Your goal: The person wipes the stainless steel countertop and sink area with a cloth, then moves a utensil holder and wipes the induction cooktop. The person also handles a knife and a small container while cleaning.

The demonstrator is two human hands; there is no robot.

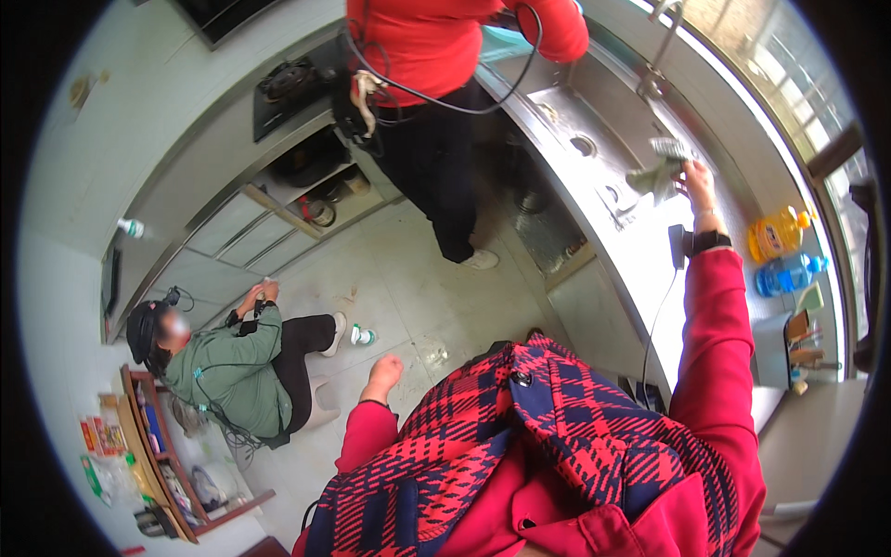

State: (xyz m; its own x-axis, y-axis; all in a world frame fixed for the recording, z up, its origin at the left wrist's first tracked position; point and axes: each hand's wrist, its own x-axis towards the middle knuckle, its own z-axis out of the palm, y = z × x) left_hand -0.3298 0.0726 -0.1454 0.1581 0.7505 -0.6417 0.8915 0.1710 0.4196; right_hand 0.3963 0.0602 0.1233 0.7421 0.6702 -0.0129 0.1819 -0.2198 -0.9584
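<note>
My right hand (pixel 696 184) reaches over the steel counter (pixel 647 278) beside the sink (pixel 605 104). Between its fingers is a crumpled greenish cloth (pixel 651 182), which hangs down toward the counter. A pale striped piece (pixel 670 147) stands up at the cloth's far side; whether it belongs to the cloth, I cannot tell. Some small, glare-washed metal items (pixel 616 205) lie just left of the cloth. My left hand (pixel 385 377) hangs low over the floor tiles, its fingers curled in, with nothing seen in it.
Bottles of yellow liquid (pixel 774 235) and blue liquid (pixel 786 275) stand along the window side, near a utensil holder (pixel 773 348). A person in red (pixel 424 56) stands by the sink. Another person (pixel 230 376) sits low by the cabinets, with a spray bottle (pixel 363 335) nearby.
</note>
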